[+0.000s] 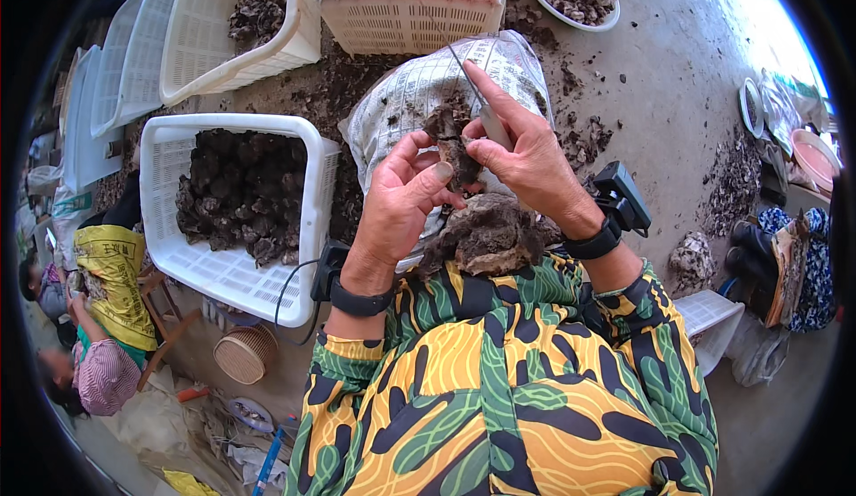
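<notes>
my l hand (pixel 403 195) pinches dark brown clump (pixel 462 159) betw thumb + fingertips; my r hand (pixel 528 150) is closed on a thin-bladed knife (pixel 493 125), index extended. clump's held just above bigger rough clump (pixel 489 236) near my lap.

Grey floor (pixel 660 86), dark crumbs (pixel 733 180) scattered over it in patches, white glare (pixel 789 28) at the upper right rim, light spilling across the floor there, wooden chair (pixel 174 336) on the left, woven bin (pixel 245 354) near it, pink basin (pixel 815 157) by the right edge
</notes>
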Tool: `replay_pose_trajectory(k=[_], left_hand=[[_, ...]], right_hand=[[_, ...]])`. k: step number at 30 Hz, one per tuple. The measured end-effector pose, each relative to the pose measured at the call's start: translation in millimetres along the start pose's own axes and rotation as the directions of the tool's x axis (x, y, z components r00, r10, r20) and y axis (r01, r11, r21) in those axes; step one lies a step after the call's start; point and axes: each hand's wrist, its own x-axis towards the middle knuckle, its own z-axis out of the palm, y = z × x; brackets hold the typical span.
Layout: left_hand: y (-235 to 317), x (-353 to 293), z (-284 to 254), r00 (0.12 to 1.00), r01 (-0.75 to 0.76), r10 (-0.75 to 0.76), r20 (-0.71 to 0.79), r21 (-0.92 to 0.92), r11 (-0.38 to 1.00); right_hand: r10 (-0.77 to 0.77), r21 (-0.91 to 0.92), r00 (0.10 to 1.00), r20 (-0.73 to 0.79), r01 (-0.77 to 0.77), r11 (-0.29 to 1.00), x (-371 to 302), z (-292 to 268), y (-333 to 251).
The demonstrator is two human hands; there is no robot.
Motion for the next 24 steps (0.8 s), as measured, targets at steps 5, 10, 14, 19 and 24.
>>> replay_pose_trajectory(k=[5,10,14,19,24], left_hand=[[-4.2,-0.3,-9.4,1.0,0.019,-0.019,0.004,-0.009,1.0],[-1.7,2.9,-10.4,0.995,0.09,-0.087,0.039,-0.083,0.993],[3.9,1.1,-19.3,0.999,-0.036,0.033,-0.021,-0.174,0.984],[12.7,1.4,-38.5,0.999,-0.005,-0.003,-0.046,-0.169,0.986],[8.1,0.0,-24.3,0.994,0.057,-0.073,-0.079,-0.194,0.979]], right_hand=[[-0.046,-0.014,0.999,0.018,0.047,0.999,0.5,2.5,3.3],[-0.091,-0.104,0.995,0.031,0.094,0.99,-0.8,1.7,10.3],[0.018,-0.214,0.999,0.046,-0.008,0.977,-8.2,-15.7,1.8],[-0.113,-0.294,0.987,0.111,0.141,0.945,-18.1,-28.9,17.3],[-0.09,-0.533,0.948,0.304,0.248,0.809,-22.2,-22.3,21.7]])
